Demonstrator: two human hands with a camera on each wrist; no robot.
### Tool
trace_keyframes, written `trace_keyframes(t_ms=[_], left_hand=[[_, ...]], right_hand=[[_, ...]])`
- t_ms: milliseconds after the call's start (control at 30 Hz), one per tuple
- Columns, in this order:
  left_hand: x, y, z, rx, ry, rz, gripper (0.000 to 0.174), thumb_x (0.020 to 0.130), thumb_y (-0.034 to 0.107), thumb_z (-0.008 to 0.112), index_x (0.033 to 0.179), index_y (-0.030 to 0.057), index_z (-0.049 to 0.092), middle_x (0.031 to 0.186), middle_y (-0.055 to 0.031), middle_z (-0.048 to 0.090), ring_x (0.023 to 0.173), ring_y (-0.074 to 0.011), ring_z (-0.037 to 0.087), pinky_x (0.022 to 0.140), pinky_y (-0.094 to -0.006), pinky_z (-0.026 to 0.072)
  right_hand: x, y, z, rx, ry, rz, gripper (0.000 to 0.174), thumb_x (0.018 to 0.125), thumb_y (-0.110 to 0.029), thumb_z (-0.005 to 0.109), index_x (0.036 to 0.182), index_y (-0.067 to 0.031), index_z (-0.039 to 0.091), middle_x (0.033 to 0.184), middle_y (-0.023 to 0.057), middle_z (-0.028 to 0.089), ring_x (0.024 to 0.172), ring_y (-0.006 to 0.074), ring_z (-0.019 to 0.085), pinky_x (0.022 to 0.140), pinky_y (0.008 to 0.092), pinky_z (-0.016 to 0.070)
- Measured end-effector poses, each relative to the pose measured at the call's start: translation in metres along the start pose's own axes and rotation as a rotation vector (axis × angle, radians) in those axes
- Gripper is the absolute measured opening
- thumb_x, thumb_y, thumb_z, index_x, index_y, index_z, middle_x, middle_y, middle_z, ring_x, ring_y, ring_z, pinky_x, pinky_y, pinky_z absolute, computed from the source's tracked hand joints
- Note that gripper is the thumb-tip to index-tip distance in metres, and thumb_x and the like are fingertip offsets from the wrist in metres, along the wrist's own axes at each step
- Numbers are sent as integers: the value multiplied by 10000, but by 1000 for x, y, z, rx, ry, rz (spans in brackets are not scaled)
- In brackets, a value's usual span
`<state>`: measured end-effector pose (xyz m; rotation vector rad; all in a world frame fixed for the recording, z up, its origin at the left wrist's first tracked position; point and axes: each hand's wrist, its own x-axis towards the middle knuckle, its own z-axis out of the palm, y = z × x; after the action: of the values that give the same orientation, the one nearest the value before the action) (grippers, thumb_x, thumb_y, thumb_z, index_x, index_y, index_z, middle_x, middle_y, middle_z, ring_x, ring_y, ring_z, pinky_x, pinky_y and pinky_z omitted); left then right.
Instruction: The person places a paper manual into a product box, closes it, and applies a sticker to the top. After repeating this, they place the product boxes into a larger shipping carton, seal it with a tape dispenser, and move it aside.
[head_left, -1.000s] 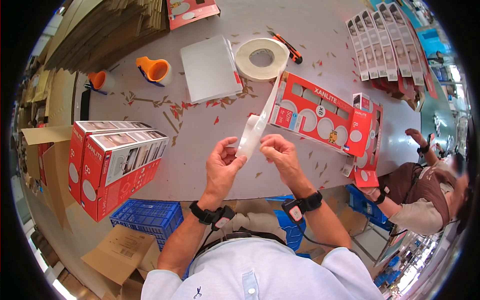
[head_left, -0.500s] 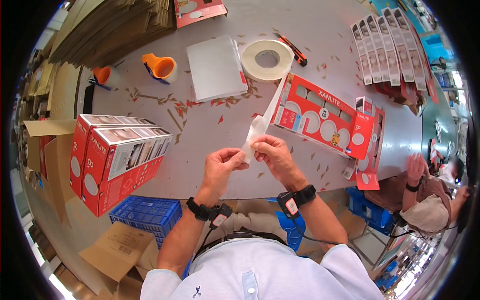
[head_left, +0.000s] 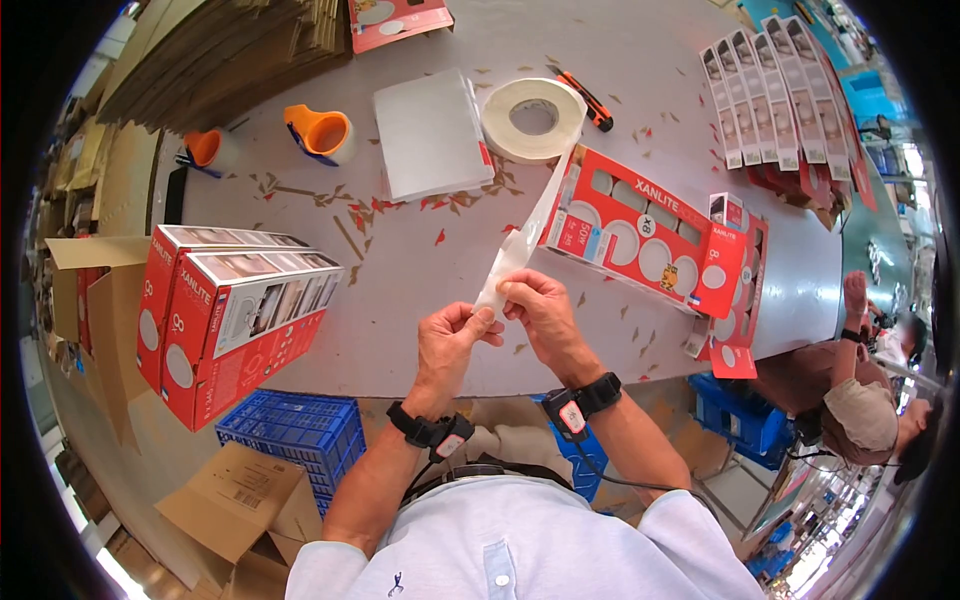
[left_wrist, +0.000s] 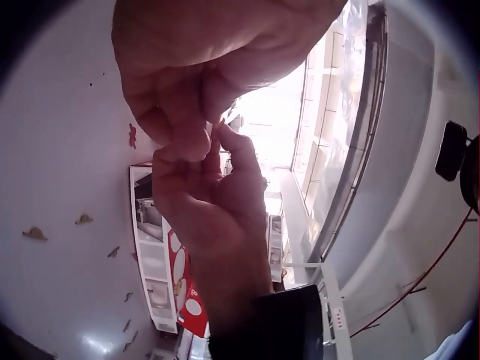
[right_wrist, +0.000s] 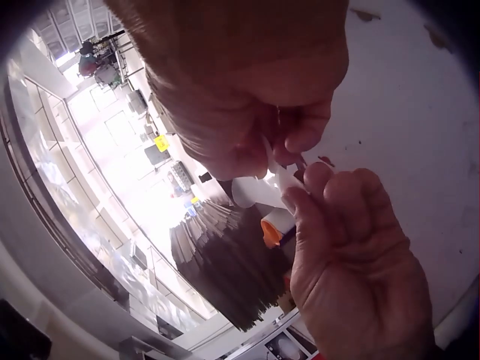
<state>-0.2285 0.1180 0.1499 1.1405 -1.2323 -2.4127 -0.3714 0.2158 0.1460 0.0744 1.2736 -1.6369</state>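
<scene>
A whitish strip [head_left: 512, 258] runs from the wide white tape roll [head_left: 534, 118] down to both hands. The left hand [head_left: 450, 345] pinches its lower end between thumb and fingers. Close beside it, the right hand [head_left: 548, 318] pinches the strip a little higher. In the right wrist view the strip's end [right_wrist: 279, 177] shows between the fingertips of the left hand [right_wrist: 356, 255] and the right hand [right_wrist: 247, 97]. The left wrist view shows both hands nearly touching, the strip hidden. A red XANLITE box [head_left: 640, 226] lies right of the strip.
Two red boxes [head_left: 215, 330] stand at the left. Behind are orange tape dispensers [head_left: 322, 134], white sheets [head_left: 432, 136], an orange cutter [head_left: 584, 98] and a cardboard stack [head_left: 230, 60]. Printed cartons [head_left: 770, 95] lie back right. Another person [head_left: 855, 400] is at the right.
The right hand has moved from beside the strip to pinching it, close against the left hand. The other person at the right has shifted, and their hand has left the red box.
</scene>
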Motion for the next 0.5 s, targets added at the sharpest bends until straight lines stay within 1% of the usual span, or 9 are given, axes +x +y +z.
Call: trace_keyframes(t_ms=[100,133,200,233,300,333,400,433,500], left_hand=[[7,-12,-8,-53,39,-55,208,1004,187,735,1030,-18,723,877,-106,754,708,-148,715,674,-280,591],[10,-14,-12,-73,55,-76,211,1004,196,735,1029,-14,723,860,-103,749,679,-140,704,655,-273,585],[12,-8,-19,8,73,-209,215,1010,210,727,1024,-5,726,821,-86,726,617,-119,655,606,-252,545],[12,-4,-23,50,85,-272,217,1014,217,723,1021,0,728,801,-78,714,586,-109,631,581,-242,526],[3,0,-34,224,125,-271,253,1025,258,713,1021,5,734,768,-59,684,545,-98,581,546,-235,484],[-3,2,-37,315,146,-268,272,1030,278,708,1021,8,738,751,-49,669,524,-92,556,529,-231,463],[-26,26,-29,158,-16,-192,334,1048,327,679,1018,0,743,732,-32,644,533,-91,541,529,-233,445],[-39,42,-22,80,-97,-156,367,1058,351,664,1017,-5,745,723,-24,631,538,-91,534,530,-234,436],[-59,79,3,-7,-188,-167,447,1077,411,610,1009,-9,747,730,-25,633,574,-94,552,546,-235,439]], right_hand=[[-3,3,-4,-42,73,-59,67,926,-105,746,957,-46,753,885,-14,673,718,70,571,681,233,474],[-6,4,-8,-147,118,-182,56,919,-93,746,953,-48,753,884,-15,664,714,70,569,667,237,470],[-16,3,-10,-359,203,-428,42,905,-68,745,944,-52,752,881,-17,646,705,68,564,637,245,461],[-23,0,-11,-485,216,-519,59,879,-45,752,938,-53,750,869,-9,636,694,78,567,621,255,464],[-45,-27,5,-734,243,-712,115,828,0,766,927,-56,747,845,7,616,672,98,572,587,275,468],[-52,-38,11,-815,209,-843,147,798,18,770,920,-61,747,842,15,610,659,117,573,573,282,472],[-64,-56,20,-973,143,-1104,211,740,55,777,907,-72,747,835,30,598,633,154,577,546,295,478],[-65,-65,22,-1049,99,-1263,264,680,58,793,897,-83,743,833,26,600,626,186,580,549,296,496],[-74,-84,28,-1140,10,-1415,265,674,47,797,900,-79,740,837,19,604,629,177,581,543,292,493]])
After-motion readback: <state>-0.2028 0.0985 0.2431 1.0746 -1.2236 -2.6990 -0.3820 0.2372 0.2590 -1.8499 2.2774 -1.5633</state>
